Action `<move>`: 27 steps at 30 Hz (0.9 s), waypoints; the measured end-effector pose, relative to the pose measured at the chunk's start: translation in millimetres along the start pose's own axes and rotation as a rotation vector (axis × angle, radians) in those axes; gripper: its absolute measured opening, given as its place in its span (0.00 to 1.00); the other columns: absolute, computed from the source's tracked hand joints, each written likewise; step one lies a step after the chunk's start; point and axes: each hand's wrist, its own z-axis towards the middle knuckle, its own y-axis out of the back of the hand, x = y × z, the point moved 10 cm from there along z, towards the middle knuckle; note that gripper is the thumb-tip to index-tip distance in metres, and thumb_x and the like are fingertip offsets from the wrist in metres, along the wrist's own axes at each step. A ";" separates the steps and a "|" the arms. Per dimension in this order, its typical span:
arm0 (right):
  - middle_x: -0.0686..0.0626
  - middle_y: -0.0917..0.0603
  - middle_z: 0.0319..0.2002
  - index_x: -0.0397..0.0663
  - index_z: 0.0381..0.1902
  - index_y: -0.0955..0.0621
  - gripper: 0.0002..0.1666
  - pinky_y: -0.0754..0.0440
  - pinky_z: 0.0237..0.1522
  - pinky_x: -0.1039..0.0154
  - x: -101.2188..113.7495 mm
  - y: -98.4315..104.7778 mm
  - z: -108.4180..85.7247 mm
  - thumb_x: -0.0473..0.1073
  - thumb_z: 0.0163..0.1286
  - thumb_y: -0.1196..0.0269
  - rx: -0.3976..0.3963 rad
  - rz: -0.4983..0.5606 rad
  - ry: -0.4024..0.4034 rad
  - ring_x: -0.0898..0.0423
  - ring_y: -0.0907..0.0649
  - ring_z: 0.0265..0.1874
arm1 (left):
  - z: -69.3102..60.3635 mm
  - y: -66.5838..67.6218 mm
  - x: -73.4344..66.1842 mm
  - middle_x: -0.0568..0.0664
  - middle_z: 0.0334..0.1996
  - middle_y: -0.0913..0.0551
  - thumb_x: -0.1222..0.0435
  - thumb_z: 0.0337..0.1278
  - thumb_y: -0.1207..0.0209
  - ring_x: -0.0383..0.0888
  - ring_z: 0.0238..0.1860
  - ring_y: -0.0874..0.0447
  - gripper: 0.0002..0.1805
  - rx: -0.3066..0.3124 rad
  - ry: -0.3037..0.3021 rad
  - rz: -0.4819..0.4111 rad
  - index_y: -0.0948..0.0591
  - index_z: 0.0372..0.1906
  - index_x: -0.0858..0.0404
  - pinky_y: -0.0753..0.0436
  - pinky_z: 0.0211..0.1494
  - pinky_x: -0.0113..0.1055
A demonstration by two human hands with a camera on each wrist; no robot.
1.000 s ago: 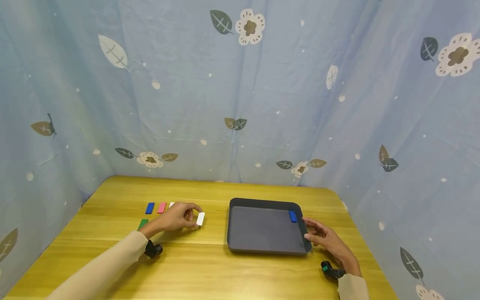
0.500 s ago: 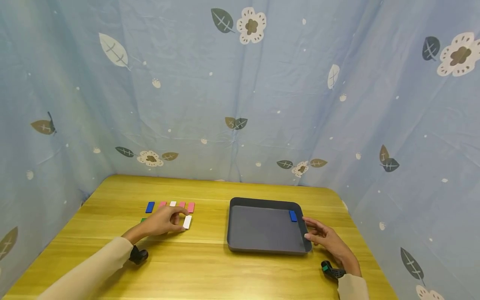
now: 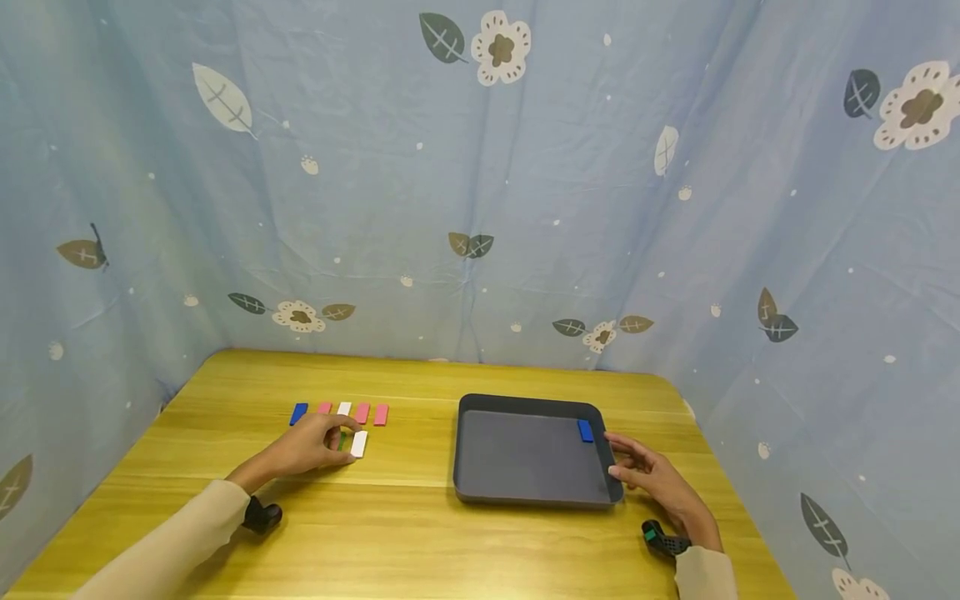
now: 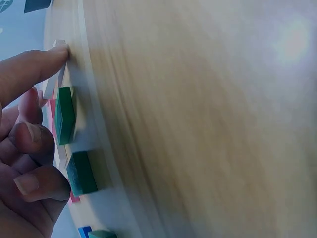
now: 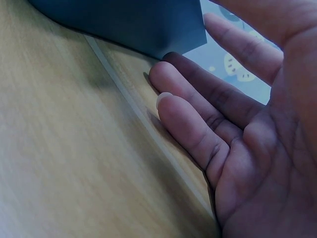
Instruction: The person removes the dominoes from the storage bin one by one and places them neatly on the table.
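In the head view my left hand (image 3: 303, 446) pinches a small white rectangular block (image 3: 359, 444) between thumb and fingertips, low over the table's left side. Just beyond lies a row of blocks: a blue block (image 3: 298, 413), pink ones (image 3: 382, 415) and another white block (image 3: 344, 408). A green block (image 3: 342, 441) shows through the gap in that hand; the left wrist view has green blocks (image 4: 81, 173) under the curled fingers. My right hand (image 3: 660, 483) touches the right rim of a dark grey tray (image 3: 456, 454) with extended, relaxed fingers. Inside the tray lies one blue block (image 3: 585, 431).
The yellow wooden table (image 3: 420, 542) has its back edge against a blue flowered curtain (image 3: 375, 208). Curtain also hangs on both sides. Black camera mounts (image 3: 663, 540) sit on the wrists.
My left hand has moved left and slightly nearer with the white block, uncovering pink blocks and a white one in the back row. The right hand and tray stay in place.
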 end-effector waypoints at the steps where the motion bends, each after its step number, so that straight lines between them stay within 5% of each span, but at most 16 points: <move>1: 0.40 0.33 0.74 0.58 0.79 0.34 0.38 0.18 0.48 0.54 0.4 0.4 0.2 0.48 0.75 0.35 0.000 -0.004 0.001 0.48 0.20 0.54 | -0.7 0.8 0.8 0.41 0.22 0.25 0.62 0.57 0.25 0.34 0.21 0.31 0.23 -0.002 -0.001 0.006 0.16 0.55 0.68 0.27 0.29 0.31; 14: 0.40 0.30 0.72 0.61 0.78 0.33 0.37 0.19 0.45 0.54 -2.4 1.4 0.5 0.47 0.75 0.34 -0.014 0.019 -0.020 0.44 0.22 0.56 | -2.9 -1.5 7.0 0.40 0.21 0.24 0.61 0.59 0.26 0.34 0.21 0.30 0.24 0.013 0.014 -0.008 0.17 0.56 0.69 0.25 0.30 0.31; 27: 0.41 0.33 0.74 0.60 0.79 0.33 0.38 0.18 0.46 0.54 -0.2 -0.3 -0.2 0.48 0.75 0.34 -0.009 0.041 -0.024 0.44 0.22 0.54 | 6.8 1.6 -6.7 0.42 0.25 0.24 0.63 0.59 0.27 0.35 0.24 0.30 0.26 0.014 -0.008 -0.021 0.19 0.59 0.71 0.26 0.33 0.32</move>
